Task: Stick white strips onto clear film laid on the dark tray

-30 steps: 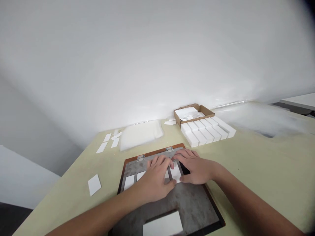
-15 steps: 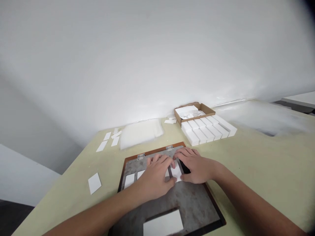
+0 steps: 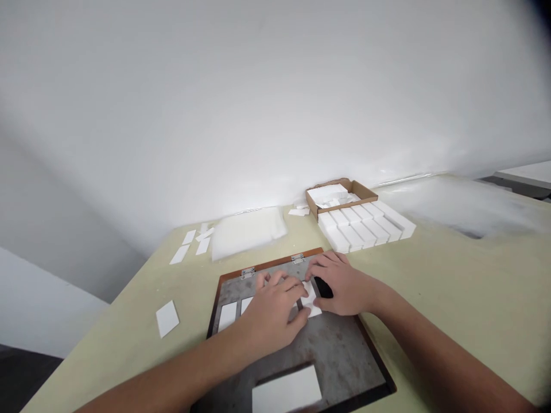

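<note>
A grey metal template plate (image 3: pixel 331 355) with a brown hinged frame lies on the table in front of me. It has small rectangular windows showing white cards (image 3: pixel 227 316) and a larger white window near me. My left hand (image 3: pixel 271 312) rests on the plate, fingers curled and pressing on a small white card (image 3: pixel 310 299) in one window. My right hand (image 3: pixel 344 287) lies beside it, fingertips on the same card, fingers bent and close together.
Rows of white blocks (image 3: pixel 365 226) sit at the back right by an open cardboard box (image 3: pixel 338 195). A stack of clear sheets (image 3: pixel 247 232) and loose white strips (image 3: pixel 189 244) lie at the back left. One white card (image 3: pixel 167 318) lies left of the plate.
Both hands shifted slightly on the plate; the left fingers curled more over the small card. The view rose a little.
</note>
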The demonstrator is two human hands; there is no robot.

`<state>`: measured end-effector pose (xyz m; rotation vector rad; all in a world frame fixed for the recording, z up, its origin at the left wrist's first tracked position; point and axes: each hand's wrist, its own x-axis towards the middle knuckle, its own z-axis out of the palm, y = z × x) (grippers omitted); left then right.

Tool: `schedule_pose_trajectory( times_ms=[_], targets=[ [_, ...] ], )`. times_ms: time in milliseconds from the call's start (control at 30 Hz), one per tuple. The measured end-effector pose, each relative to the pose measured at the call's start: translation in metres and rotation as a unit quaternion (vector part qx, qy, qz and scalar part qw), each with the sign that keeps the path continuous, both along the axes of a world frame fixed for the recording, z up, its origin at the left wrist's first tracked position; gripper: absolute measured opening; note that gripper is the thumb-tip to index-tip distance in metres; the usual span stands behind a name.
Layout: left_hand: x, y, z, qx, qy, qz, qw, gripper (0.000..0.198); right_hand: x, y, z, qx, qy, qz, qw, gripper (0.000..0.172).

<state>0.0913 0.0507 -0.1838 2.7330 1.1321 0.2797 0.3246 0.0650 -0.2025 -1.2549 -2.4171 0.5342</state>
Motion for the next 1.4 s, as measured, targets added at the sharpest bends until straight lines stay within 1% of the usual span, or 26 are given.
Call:
schedule_pose_trajectory(
  times_ms=[167,300,433,500,567,700,867,1067,1133,1200,1267,1300,1367,1400],
  targets=[
    [-0.005,-0.006,0.001,0.030,0.010,-0.028,0.999,0.020,-0.001,0.000,-0.001,0.040,-0.001,0.000,0.999,0.037],
    [-0.011,-0.004,0.010,0.034,0.004,-0.055,0.998,0.024,-0.001,-0.003,0.004,0.048,-0.007,-0.005,0.999,0.040],
    [-0.018,0.003,0.019,0.018,0.006,-0.123,0.992,0.024,0.000,-0.004,0.003,0.020,-0.025,0.000,0.999,0.048],
    [-0.021,0.007,0.019,0.008,0.012,-0.156,0.988,0.022,0.001,-0.004,0.002,-0.003,-0.036,-0.005,0.999,0.052],
    [-0.024,0.009,0.015,0.003,0.016,-0.175,0.984,0.021,0.002,-0.004,0.001,-0.021,-0.044,-0.014,0.999,0.054],
    [-0.028,0.008,0.006,0.010,0.014,-0.174,0.985,0.024,0.002,-0.007,0.007,-0.034,-0.058,-0.019,0.998,0.050],
    [-0.032,0.007,0.001,0.023,0.012,-0.174,0.984,0.022,-0.002,-0.011,0.013,-0.023,-0.078,-0.028,0.996,0.050],
    [-0.031,0.005,-0.003,0.068,0.025,-0.178,0.981,0.023,-0.004,-0.015,0.006,0.008,-0.100,-0.028,0.995,0.047],
    [-0.028,0.003,-0.001,0.072,0.032,-0.179,0.981,0.025,-0.003,-0.015,0.003,0.008,-0.101,-0.033,0.994,0.047],
    [-0.030,0.002,0.004,0.072,0.034,-0.181,0.980,0.028,-0.002,-0.015,0.003,0.002,-0.098,-0.034,0.995,0.048],
    [-0.041,0.000,0.012,0.074,0.021,-0.182,0.980,0.032,-0.002,-0.014,0.004,-0.009,-0.088,-0.031,0.996,0.043],
    [-0.051,0.000,0.016,0.071,0.009,-0.181,0.981,0.032,-0.003,-0.014,0.005,-0.015,-0.081,-0.031,0.996,0.039],
    [-0.082,-0.001,0.020,0.056,-0.025,-0.171,0.983,0.025,-0.005,-0.012,0.006,-0.020,-0.063,-0.032,0.997,0.034],
    [-0.100,-0.001,0.019,0.049,-0.047,-0.176,0.982,0.020,-0.007,-0.011,0.006,-0.013,-0.053,-0.036,0.998,0.034]
  ],
)
